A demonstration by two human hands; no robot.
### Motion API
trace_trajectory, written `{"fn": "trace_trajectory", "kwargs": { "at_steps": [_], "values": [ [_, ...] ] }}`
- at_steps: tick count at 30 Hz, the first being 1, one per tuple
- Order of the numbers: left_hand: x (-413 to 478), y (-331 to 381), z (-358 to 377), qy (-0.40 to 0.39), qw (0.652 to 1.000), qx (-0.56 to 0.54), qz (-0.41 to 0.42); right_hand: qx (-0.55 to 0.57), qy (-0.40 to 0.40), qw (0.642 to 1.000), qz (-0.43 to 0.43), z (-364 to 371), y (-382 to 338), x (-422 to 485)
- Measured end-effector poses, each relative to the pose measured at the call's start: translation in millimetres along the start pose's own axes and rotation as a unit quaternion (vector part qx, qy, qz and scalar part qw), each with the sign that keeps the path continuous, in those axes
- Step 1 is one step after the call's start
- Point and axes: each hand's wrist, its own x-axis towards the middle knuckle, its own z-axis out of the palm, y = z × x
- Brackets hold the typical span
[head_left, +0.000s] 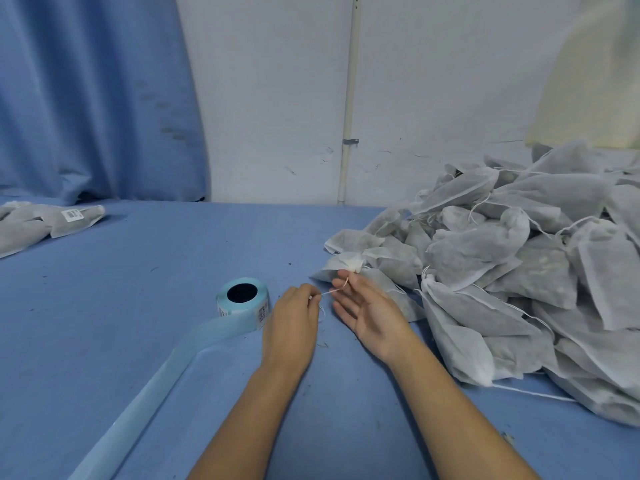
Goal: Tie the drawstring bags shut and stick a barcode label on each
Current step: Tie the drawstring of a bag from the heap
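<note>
A white drawstring bag (388,289) lies at the near edge of the pile, its gathered neck (354,263) bunched up. My right hand (367,308) lies palm up with the thin white string (334,289) wrapped over its index finger, fingertips by the neck. My left hand (294,317) pinches the other end of that string, pulling it taut to the left. A roll of barcode labels (242,296) on pale blue backing stands just left of my left hand.
A large heap of grey-white filled bags (519,265) covers the right side of the blue table (138,289). Labelled bags (52,220) lie at the far left. A strip of empty backing paper (156,379) trails toward the near edge. A wall and blue curtain stand behind.
</note>
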Motion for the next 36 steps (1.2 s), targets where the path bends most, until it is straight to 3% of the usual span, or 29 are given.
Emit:
{"fn": "trace_trajectory", "kwargs": {
  "at_steps": [2, 4, 8, 13, 15, 17, 19, 22, 25, 29, 36],
  "values": [
    [1, -3, -4, 0.019, 0.999, 0.04, 0.014, -0.073, 0.025, 0.996, -0.032, 0, 0, 2],
    [2, -3, -8, 0.025, 0.996, 0.078, 0.033, -0.235, 0.06, 0.966, -0.085, 1, 2, 4],
    [2, 8, -12, 0.018, 0.979, 0.172, 0.104, -0.529, 0.087, 0.82, -0.2, 0, 6, 1],
    [-1, 16, -11, 0.089, 0.951, 0.193, 0.223, -0.703, 0.073, 0.655, -0.267, 4, 6, -5],
    [-1, 19, -8, 0.082, 0.945, 0.18, 0.26, -0.746, 0.09, 0.603, -0.269, 6, 6, -8],
    [-1, 19, -5, 0.062, 0.944, 0.169, 0.276, -0.756, 0.1, 0.583, -0.282, 7, 4, -10],
    [0, 16, -2, 0.044, 0.95, 0.146, 0.274, -0.751, 0.091, 0.587, -0.289, 6, 3, -11],
    [-1, 10, 3, 0.022, 0.978, 0.058, 0.198, -0.719, 0.09, 0.619, -0.302, 3, 5, -14],
    [-3, 9, 8, 0.014, 0.992, -0.044, 0.119, -0.644, 0.101, 0.686, -0.322, 2, 10, -12],
    [-2, 5, 11, -0.001, 0.991, -0.098, 0.09, -0.543, 0.104, 0.766, -0.328, 1, 13, -11],
    [-4, 5, 12, -0.024, 0.983, -0.165, 0.072, -0.517, 0.111, 0.789, -0.312, -1, 16, -8]
  ]
}}
